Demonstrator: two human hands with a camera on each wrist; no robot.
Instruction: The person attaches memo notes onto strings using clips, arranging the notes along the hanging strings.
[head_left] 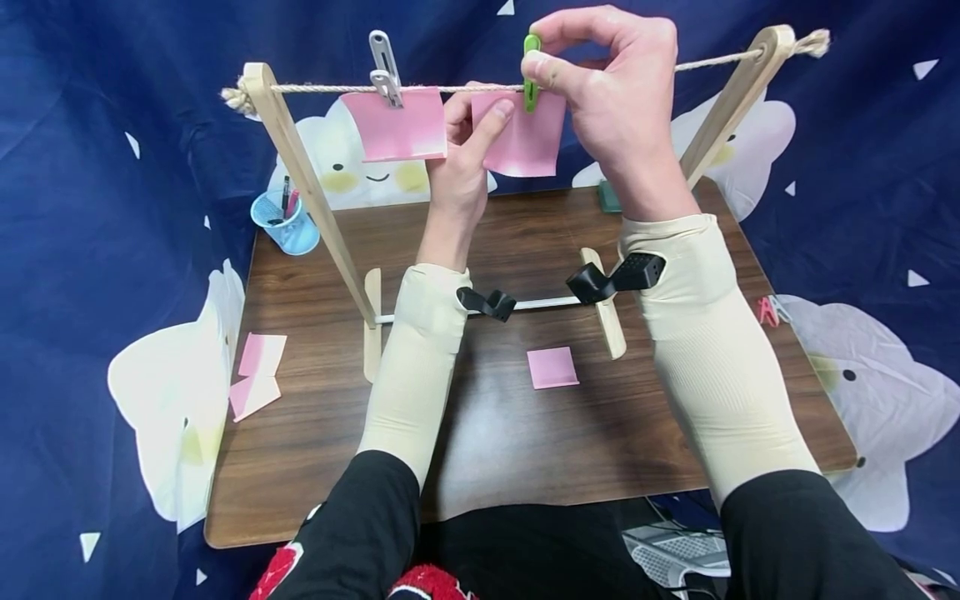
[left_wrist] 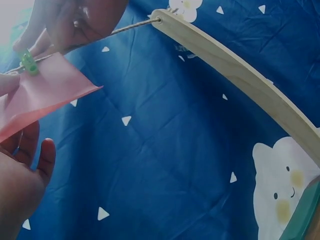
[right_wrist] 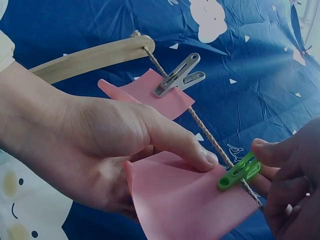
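A pink sticky note (head_left: pixel 525 146) hangs against the rope (head_left: pixel 457 88), and my left hand (head_left: pixel 459 171) pinches its upper left part, thumb in front. My right hand (head_left: pixel 626 100) holds a green clothespin (head_left: pixel 532 75) between thumb and fingers. In the right wrist view the green clothespin (right_wrist: pixel 240 171) sits across the rope, its tip over the note's top edge. To the left, a grey clothespin (head_left: pixel 385 68) clips another pink sticky note (head_left: pixel 405 125) to the rope. In the left wrist view, the held note (left_wrist: pixel 47 90) partly hides my left fingers.
Wooden posts (head_left: pixel 311 192) hold the rope at both ends. On the brown table (head_left: pixel 495 450) lie a pink note (head_left: pixel 553 367) and folded pink notes (head_left: pixel 258 367) near the left edge. A blue pen cup (head_left: pixel 288 225) stands back left; a red clothespin (head_left: pixel 768 311) lies at the right edge.
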